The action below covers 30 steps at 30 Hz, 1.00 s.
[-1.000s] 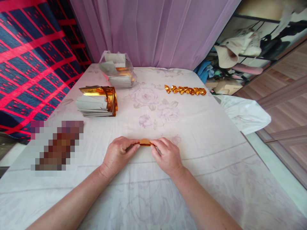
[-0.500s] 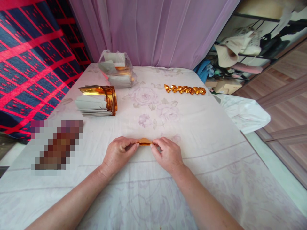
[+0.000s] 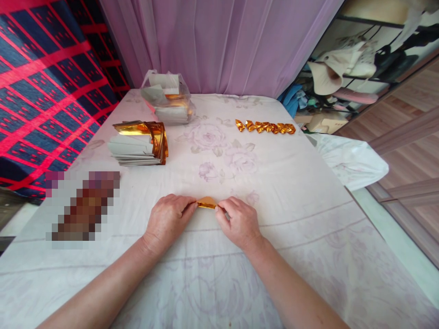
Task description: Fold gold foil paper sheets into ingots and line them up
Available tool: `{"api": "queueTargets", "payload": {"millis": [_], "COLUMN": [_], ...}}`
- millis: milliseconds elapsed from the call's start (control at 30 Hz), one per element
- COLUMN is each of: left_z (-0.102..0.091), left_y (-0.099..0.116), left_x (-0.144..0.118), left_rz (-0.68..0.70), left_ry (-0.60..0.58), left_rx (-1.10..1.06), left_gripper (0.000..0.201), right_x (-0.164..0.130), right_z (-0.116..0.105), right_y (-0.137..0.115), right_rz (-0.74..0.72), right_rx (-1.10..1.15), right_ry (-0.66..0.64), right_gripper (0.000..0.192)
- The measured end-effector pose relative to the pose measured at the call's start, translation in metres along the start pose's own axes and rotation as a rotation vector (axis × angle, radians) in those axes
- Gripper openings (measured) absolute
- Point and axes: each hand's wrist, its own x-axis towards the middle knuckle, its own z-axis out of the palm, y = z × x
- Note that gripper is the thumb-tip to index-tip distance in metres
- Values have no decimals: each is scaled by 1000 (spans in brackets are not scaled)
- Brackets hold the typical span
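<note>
Between my two hands is a small folded piece of gold foil paper [image 3: 206, 203], low over the flowered cloth. My left hand [image 3: 170, 219] pinches its left end between thumb and fingers. Its right end is pinched by my right hand [image 3: 240, 221]. Farther off to the left lies a stack of gold foil paper sheets [image 3: 137, 148], grey-white on one side. A row of several folded gold foil pieces [image 3: 265, 127] lies at the back right.
A clear plastic bag [image 3: 168, 98] with more sheets stands at the back left. A pixelated patch [image 3: 87, 205] covers something at the left. A purple curtain [image 3: 219, 45] hangs behind the table; cluttered shelves [image 3: 343, 82] and a white bag [image 3: 356, 162] are on the right.
The left end of the foil piece has shifted slightly left with my left hand, and more of its shiny gold side shows. My right hand is almost still.
</note>
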Motion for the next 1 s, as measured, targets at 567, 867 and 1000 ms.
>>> {"api": "queueTargets", "payload": {"millis": [567, 867, 1000], "left_z": [0, 2, 3], "left_y": [8, 10, 10], "left_x": [0, 0, -2], "left_rz": [4, 14, 56], "left_ry": [-56, -69, -71], "left_rx": [112, 111, 80], "left_gripper": [22, 19, 20], "right_x": [0, 0, 1], "right_z": [1, 1, 1], "right_y": [0, -2, -2], "right_rz": [-14, -29, -25], "right_rx": [-16, -25, -29], "right_ry": [5, 1, 3], "right_gripper": [23, 23, 24]}}
